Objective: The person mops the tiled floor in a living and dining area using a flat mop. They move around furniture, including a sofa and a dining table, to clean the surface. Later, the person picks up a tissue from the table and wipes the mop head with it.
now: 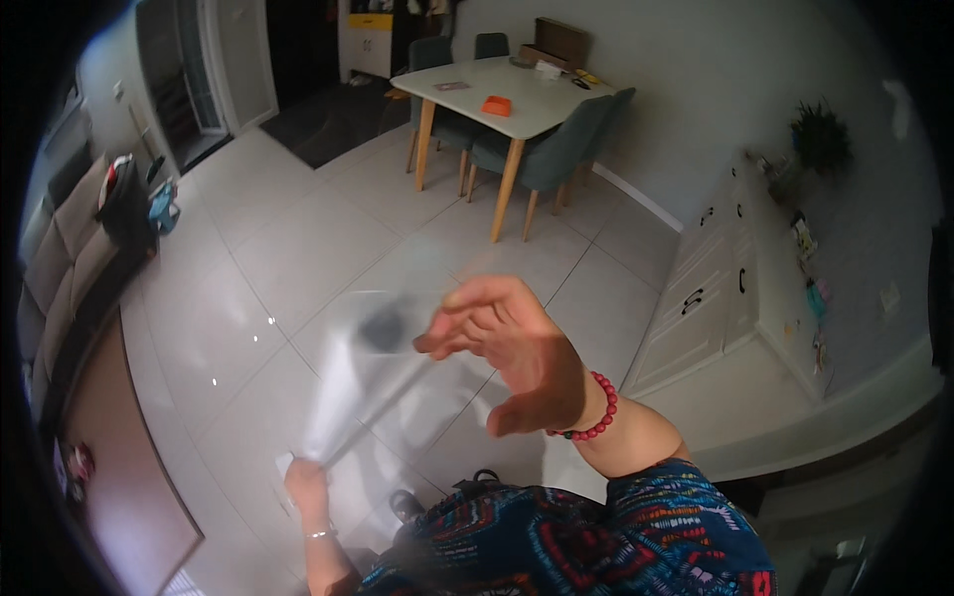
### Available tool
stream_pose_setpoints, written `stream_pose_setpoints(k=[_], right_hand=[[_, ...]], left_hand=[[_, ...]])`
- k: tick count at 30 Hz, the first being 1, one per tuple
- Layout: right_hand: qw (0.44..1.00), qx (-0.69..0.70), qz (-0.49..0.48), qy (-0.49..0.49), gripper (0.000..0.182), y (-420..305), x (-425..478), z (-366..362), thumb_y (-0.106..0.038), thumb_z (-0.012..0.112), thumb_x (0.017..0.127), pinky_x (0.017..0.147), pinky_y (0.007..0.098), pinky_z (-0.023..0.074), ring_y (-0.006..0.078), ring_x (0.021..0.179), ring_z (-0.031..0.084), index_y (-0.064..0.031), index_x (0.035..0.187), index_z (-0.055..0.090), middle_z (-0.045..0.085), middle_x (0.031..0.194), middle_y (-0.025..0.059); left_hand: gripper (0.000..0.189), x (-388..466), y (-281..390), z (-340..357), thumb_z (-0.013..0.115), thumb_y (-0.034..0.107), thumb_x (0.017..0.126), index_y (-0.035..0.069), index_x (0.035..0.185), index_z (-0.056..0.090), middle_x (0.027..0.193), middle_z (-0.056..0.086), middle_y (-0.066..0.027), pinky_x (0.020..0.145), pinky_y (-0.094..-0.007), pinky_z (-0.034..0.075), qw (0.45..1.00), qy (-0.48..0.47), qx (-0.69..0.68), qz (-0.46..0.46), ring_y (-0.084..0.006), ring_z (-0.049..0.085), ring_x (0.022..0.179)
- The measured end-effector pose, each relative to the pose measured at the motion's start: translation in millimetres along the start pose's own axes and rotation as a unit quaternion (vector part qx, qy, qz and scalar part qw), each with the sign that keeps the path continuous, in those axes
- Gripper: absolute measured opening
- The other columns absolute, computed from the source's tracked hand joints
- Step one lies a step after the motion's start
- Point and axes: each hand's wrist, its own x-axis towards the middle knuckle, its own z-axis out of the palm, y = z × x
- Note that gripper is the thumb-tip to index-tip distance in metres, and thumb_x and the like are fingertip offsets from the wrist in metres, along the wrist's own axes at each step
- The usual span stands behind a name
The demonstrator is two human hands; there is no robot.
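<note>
My left hand (305, 484), wearing a thin bracelet, grips the lower end of a translucent sheet, probably a plastic bag (335, 395). Motion blurs the sheet as it fans upward over the floor. A dark blurred patch (381, 328) shows in or behind its upper part. My right hand (514, 350), with a red bead bracelet (607, 410) at the wrist, is raised with its fingers curved and thumb apart. Nothing shows in its palm. Its fingertips are close to the sheet's upper edge; whether they touch is unclear.
A white table (477, 86) with an orange item (497, 106) and an open cardboard box (555, 45) stands ahead, with grey chairs (536, 153) around it. To the right runs a white cabinet (708, 276). A sofa (67, 261) and a low table (119, 462) are at left.
</note>
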Motion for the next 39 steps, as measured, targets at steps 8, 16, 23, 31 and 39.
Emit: stream_pose_setpoints(k=[8,16,23,31,39], right_hand=[[0.947,-0.133,0.092,0.279,0.035,-43.6,-154.4,-97.3,-0.003,0.058,0.078,0.083,0.0286,0.0428,0.0157,0.093,0.054,-0.0045,0.11,0.044,0.054,0.096,0.0054],[0.887,-0.209,0.075,0.405,0.022,-89.1,-240.9,-147.9,-0.007,0.057,0.081,0.078,0.0297,0.0464,0.0136,0.08,0.056,-0.0013,0.101,0.048,0.056,0.085,0.0047],[0.888,-0.2,0.121,0.396,0.018,-82.2,-253.2,-176.8,-0.001,0.053,0.082,0.076,0.0283,0.0471,0.0131,0.076,0.057,-0.0009,0.099,0.049,0.055,0.084,0.0045],[0.974,-0.045,0.209,0.081,0.071,1.9,-119.1,-155.8,-0.009,0.071,0.066,0.068,0.0257,0.0471,0.0163,0.084,0.057,-0.0079,0.125,0.032,0.048,0.111,0.009],[0.956,-0.086,0.275,-0.055,0.028,78.4,8.3,-160.6,-0.015,0.066,0.068,0.068,0.0282,0.0437,0.0161,0.081,0.055,-0.0062,0.09,0.051,0.056,0.094,0.0069]], left_hand=[[0.015,-8.8,-25.6,-50.1,0.049,-0.004,0.067,0.006,0.062,0.04,0.057,0.041,0.0002,0.048,-0.0254,0.038,0.964,0.096,-0.175,-0.175,-0.0092,0.041,0.052],[0.012,-36.1,-9.5,-35.5,0.05,0.007,0.075,0.002,0.065,0.044,0.056,0.039,0.0004,0.044,-0.0249,0.029,0.987,0.033,-0.062,-0.145,-0.009,0.035,0.049],[0.014,-34.5,-6.5,21.8,0.051,0.005,0.075,0.003,0.062,0.045,0.054,0.04,0.0008,0.047,-0.0265,0.032,0.977,-0.082,-0.01,-0.199,-0.0094,0.036,0.052],[0.028,-21.2,-54.0,88.8,0.062,0.029,0.069,0.004,0.081,0.057,0.071,0.057,-0.0138,0.064,-0.0405,0.045,0.927,-0.354,0.112,0.052,-0.0352,0.054,0.071],[0.035,89.1,48.6,114.1,0.065,0.003,0.068,0.004,0.1,0.051,0.086,0.055,-0.0095,0.062,-0.032,0.046,0.848,-0.522,-0.053,-0.078,-0.019,0.055,0.073]])
